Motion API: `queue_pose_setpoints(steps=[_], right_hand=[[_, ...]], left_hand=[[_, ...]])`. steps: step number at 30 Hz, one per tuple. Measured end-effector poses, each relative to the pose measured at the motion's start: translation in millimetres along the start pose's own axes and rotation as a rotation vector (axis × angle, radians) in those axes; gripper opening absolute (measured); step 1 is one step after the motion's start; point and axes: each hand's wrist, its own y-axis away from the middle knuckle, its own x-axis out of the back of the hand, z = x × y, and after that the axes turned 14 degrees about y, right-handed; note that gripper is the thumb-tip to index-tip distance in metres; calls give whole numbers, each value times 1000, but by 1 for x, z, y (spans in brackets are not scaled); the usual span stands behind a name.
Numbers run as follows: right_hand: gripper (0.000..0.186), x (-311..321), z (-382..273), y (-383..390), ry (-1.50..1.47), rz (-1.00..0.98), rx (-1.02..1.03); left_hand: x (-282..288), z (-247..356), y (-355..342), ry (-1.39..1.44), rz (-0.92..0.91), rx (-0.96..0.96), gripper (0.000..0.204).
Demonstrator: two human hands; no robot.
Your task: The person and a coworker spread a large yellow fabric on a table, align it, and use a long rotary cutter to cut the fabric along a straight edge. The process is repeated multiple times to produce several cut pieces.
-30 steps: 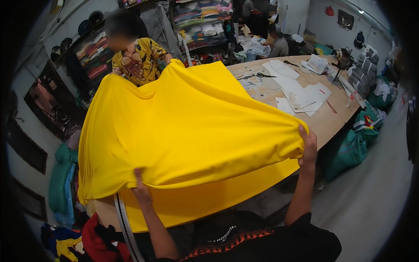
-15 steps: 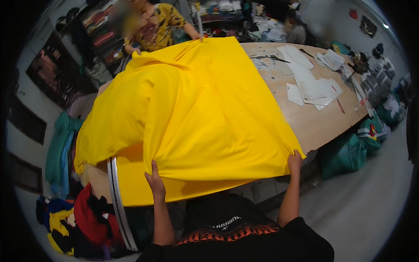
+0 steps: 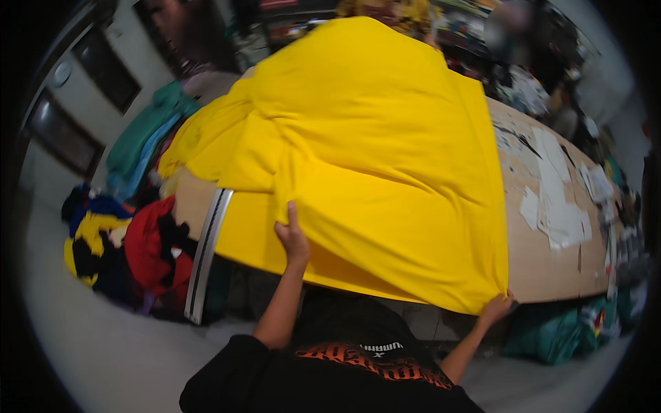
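A large sheet of yellow fabric (image 3: 385,144) spreads over the table, billowing up at its far side, with folds running toward my hands. My left hand (image 3: 294,237) is closed on its near edge, thumb up, left of the middle. At the near right corner, my right hand (image 3: 496,308) pinches the fabric close to the table edge. Under the raised edge lies another yellow layer (image 3: 241,227), flat on the table. Across the table's left end runs a long metal rail (image 3: 208,255), left of my left hand.
White paper pattern pieces (image 3: 554,199) and scissors (image 3: 529,145) lie on the table (image 3: 527,265) at right. Heaped coloured cloth (image 3: 155,241) sits at left, green rolls (image 3: 148,127) behind it. Green sacks (image 3: 551,337) stand below right. Across the table, a person in yellow patterned clothing (image 3: 413,12) is partly hidden.
The view has swung left. The fabric's far part has risen into a billow, hiding most of the person opposite. Both my hands keep their hold on the near edge.
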Motion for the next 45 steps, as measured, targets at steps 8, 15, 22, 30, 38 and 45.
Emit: queue_pose_setpoints(steps=[8, 15, 22, 30, 38, 45], right_hand=[[43, -14, 50, -20, -132, -373, -201], [56, -26, 82, 17, 177, -352, 50], [38, -10, 56, -29, 15, -140, 132], [68, -12, 33, 11, -427, -514, 28], [34, -63, 94, -1, -348, -339, -57], [35, -36, 31, -37, -435, -130, -180]], left_hand=[[26, -15, 0, 12, 392, 351, 43], [72, -37, 6, 284, 210, 445, 43], [48, -42, -38, 315, 202, 461, 31], [38, -41, -48, -173, 194, 259, 54], [45, -56, -54, -314, 229, 129, 51], [-1, 7, -68, -187, 62, 118, 48]])
